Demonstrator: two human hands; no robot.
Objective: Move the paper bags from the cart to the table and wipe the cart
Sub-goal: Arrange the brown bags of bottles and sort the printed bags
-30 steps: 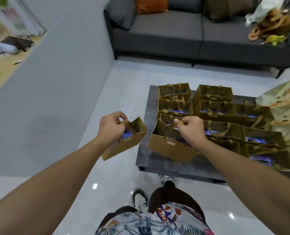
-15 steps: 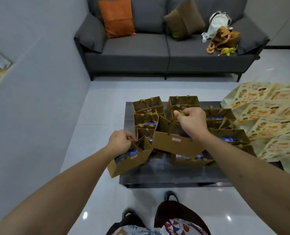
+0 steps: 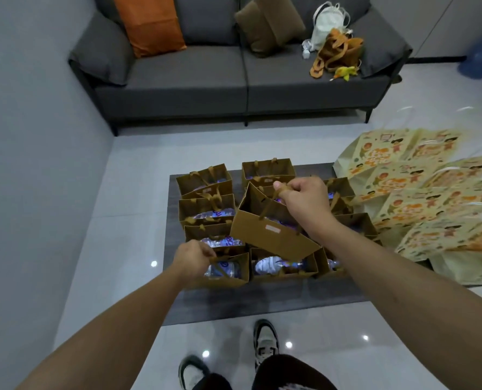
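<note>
Brown kraft paper bag (image 3: 270,230): small pale label, tilted, lifted mid-frame over dark grey table (image 3: 262,302).
Right hand (image 3: 304,199): pinches its ribbon handles.
Left hand (image 3: 193,256): grips front-left bag (image 3: 228,273) handle.

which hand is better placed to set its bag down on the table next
Left, probably. The left hand holds its brown paper bag low at the table's near edge, almost level; the right hand has its bag lifted and tilted above others.

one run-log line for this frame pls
left hand: grips handle of front-left bag, low on table | right hand: holds tilted bag by handle above the others
</note>
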